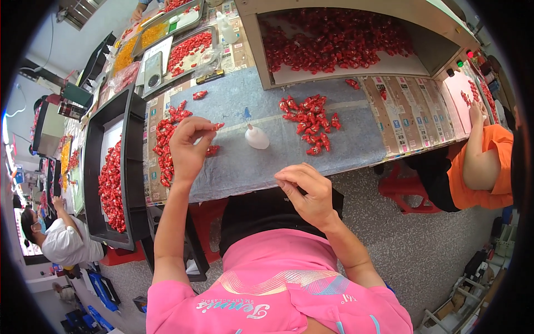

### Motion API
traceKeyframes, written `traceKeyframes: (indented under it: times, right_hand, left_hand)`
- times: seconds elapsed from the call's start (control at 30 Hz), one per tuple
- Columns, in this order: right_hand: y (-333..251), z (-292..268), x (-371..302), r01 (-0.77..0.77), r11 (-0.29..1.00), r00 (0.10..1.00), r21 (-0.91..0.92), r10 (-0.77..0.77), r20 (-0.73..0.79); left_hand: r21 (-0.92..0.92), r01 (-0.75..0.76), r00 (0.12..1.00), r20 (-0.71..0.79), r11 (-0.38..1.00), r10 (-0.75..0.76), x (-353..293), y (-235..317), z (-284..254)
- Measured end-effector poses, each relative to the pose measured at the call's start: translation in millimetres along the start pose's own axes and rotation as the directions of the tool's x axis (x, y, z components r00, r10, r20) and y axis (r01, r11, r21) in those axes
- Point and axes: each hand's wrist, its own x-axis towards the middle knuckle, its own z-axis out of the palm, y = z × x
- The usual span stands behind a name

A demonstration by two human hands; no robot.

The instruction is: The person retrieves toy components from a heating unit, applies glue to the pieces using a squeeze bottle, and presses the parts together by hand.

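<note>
My left hand (pixel 192 146) is over the left side of a blue-grey cloth (pixel 239 175), thumb and forefinger pinched on a small red figurine (pixel 218 127). Close to the table's front edge, my right hand (pixel 307 192) has its thumb and fingers pressed together; whatever is between them cannot be made out. Between the hands stands a small white dropper bottle (pixel 257 139) with a thin tip. Under and beside my left hand lies a pile of red figurines (pixel 165 146). Another loose pile of red figurines (pixel 313 118) is spread right of the bottle.
A black crate (pixel 132 195) of red pieces stands at the left edge. Behind the cloth is a box (pixel 254 44) full of red pieces. Trays (pixel 213 34), a phone (pixel 153 71) and a white bottle (pixel 227 29) sit at back left. A co-worker in orange (pixel 483 167) works on the right.
</note>
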Motion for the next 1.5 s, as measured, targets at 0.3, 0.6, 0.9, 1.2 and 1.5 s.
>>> traceKeyframes:
  times: [0.3, 0.6, 0.9, 1.2, 1.5]
  right_hand:
    - [1, -10, -7, -0.022, 0.999, 1.0, 0.026, 0.022, -0.019]
    - [4, -24, 3, -0.065, 0.998, 0.997, -0.021, 0.064, -0.053]
    - [33, -45, 45, -0.014, 0.934, 0.996, -0.357, -0.017, -0.083]
    - [52, -31, 95, 0.073, 0.88, 0.994, -0.47, -0.028, 0.104]
    - [66, 3, 125, 0.05, 0.64, 0.939, -0.767, 0.232, 0.255]
  left_hand:
    - [0.48, -0.188, 0.982, 0.087, 0.857, 0.167, 15, -28, -4]
    - [0.511, -0.148, 0.979, -0.045, 0.847, 0.198, -15, 7, -4]
    - [0.354, -0.121, 0.992, 0.076, 0.927, 0.1, -82, 50, 32]
    - [-0.115, 0.383, 0.908, 0.229, 0.917, -0.35, -119, 42, 55]
    - [-0.187, 0.418, 0.886, 0.301, 0.889, -0.353, -121, 44, 66]
